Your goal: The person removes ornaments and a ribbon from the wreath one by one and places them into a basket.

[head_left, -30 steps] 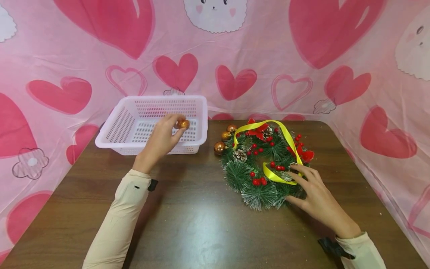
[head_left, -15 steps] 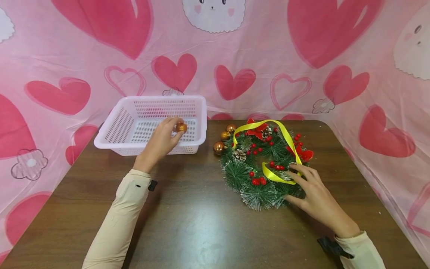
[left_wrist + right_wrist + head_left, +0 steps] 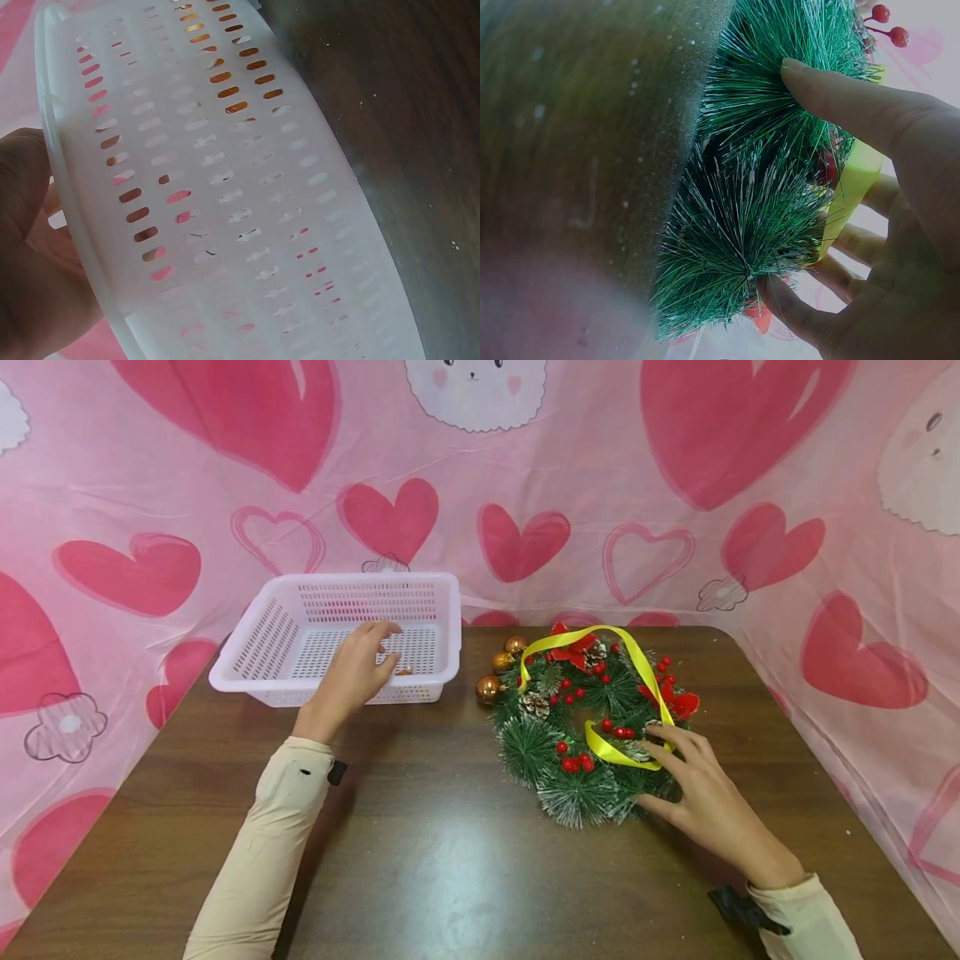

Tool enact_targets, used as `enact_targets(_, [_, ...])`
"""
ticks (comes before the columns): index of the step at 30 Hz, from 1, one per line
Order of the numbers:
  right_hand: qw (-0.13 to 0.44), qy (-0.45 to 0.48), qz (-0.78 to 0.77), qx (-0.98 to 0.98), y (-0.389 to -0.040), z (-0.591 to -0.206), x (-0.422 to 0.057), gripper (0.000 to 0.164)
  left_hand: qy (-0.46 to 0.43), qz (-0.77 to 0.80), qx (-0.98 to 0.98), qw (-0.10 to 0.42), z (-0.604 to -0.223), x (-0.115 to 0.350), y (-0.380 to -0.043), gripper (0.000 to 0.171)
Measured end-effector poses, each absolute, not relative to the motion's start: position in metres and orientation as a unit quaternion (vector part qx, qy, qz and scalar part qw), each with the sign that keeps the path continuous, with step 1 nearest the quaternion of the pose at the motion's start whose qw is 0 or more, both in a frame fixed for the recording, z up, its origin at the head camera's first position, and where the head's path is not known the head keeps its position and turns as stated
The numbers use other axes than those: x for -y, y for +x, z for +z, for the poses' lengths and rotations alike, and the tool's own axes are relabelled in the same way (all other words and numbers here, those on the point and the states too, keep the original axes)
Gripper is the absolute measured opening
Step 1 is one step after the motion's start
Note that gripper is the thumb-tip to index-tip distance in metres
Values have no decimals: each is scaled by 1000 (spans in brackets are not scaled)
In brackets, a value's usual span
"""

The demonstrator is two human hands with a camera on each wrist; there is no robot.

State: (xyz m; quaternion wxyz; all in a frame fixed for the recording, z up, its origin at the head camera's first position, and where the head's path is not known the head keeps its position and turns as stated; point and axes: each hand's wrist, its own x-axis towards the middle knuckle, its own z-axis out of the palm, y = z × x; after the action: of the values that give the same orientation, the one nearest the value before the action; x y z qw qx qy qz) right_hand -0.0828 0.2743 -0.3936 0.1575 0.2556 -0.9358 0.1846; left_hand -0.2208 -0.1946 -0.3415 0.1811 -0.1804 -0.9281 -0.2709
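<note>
My left hand [image 3: 352,667] is over the near side of a white plastic basket [image 3: 337,683], its fingers apart with nothing between them. Low inside, mostly hidden by the near rim, lies a gold bauble [image 3: 406,671]; its orange colour shows through the slots in the left wrist view. On the right, a green wreath [image 3: 528,747] with red berries, pine cones and red flowers lies flat on the table. My right hand [image 3: 708,802] rests on the wreath's near right edge, fingers spread, beside a yellow ribbon [image 3: 636,652]. In the right wrist view, the thumb touches the green needles [image 3: 742,217].
Several copper and gold baubles [image 3: 490,688] sit at the wreath's left edge, between it and the basket. All stands on a dark wooden table [image 3: 427,860]. A pink cloth [image 3: 600,460] with hearts hangs behind and at the sides.
The left fingers have let go of the gold bauble, which has dropped into the basket. Before that, the left hand lowered slightly with it. The right hand and wreath have stayed put.
</note>
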Motion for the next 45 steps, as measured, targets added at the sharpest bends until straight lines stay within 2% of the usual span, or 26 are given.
enact_targets(11, [151,251,183,938,-84,-394,-275,71,-202,-260,925,188,-340,186,-219,34])
enact_targets(21, [144,257,183,938,-88,-391,-272,69,-291,-223,889,275,-337,148,-200,30])
enact_targets(25, [139,252,185,940,-87,-391,-272,66,-338,-212,873,282,-339,129,-193,29])
enact_targets(29, [138,249,190,940,-86,-391,-276,62,-387,-206,859,265,-341,115,-187,31])
enact_targets(33, [140,252,199,937,-87,-390,-280,60,-418,-207,855,227,-346,105,-181,30])
enact_targets(37, [138,256,210,933,-88,-390,-284,61,-424,-198,861,200,-354,97,-179,30])
enact_targets(45, [133,259,220,931,-89,-391,-286,61,-416,-184,871,184,-369,87,-187,34])
